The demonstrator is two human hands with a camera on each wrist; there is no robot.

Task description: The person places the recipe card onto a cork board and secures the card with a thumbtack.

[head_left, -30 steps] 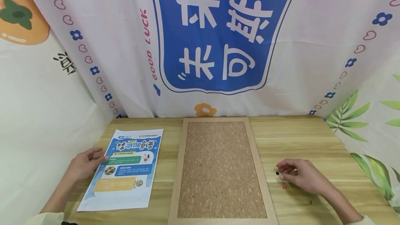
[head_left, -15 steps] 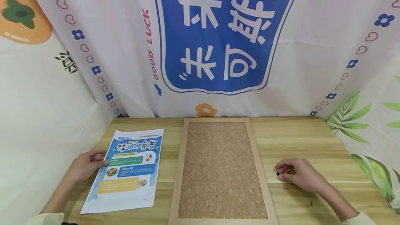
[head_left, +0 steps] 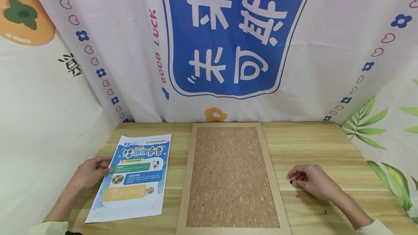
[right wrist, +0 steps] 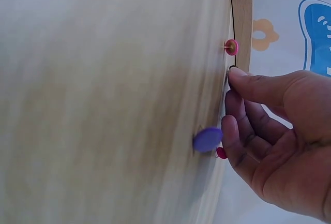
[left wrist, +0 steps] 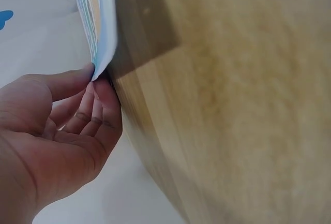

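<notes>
My left hand [head_left: 90,173] pinches the left edge of a printed sheet [head_left: 130,209] with colourful text boxes, on the left of the table in the head view. In the left wrist view, the thumb lies on the upper side of the curved sheet edge [left wrist: 107,38], fingers beneath. My right hand [head_left: 315,182], right of the corkboard, holds a small black thumbtack [head_left: 291,182] at its thumb and finger tips. The right wrist view shows only a dark rim at the thumb tip. Near that hand are a pink thumbtack [right wrist: 231,47], a purple one [right wrist: 208,139] and another pink one [right wrist: 221,152].
A wood-framed corkboard [head_left: 232,177] lies in the middle of the wooden table [head_left: 326,144], between my hands. A small dark object [head_left: 325,211] lies near my right wrist. A printed curtain [head_left: 310,79] hangs behind the table and along both sides.
The sheet has shifted and turned slightly, its lower end moving right, with my left hand following. The right fingers have closed a little around the black thumbtack.
</notes>
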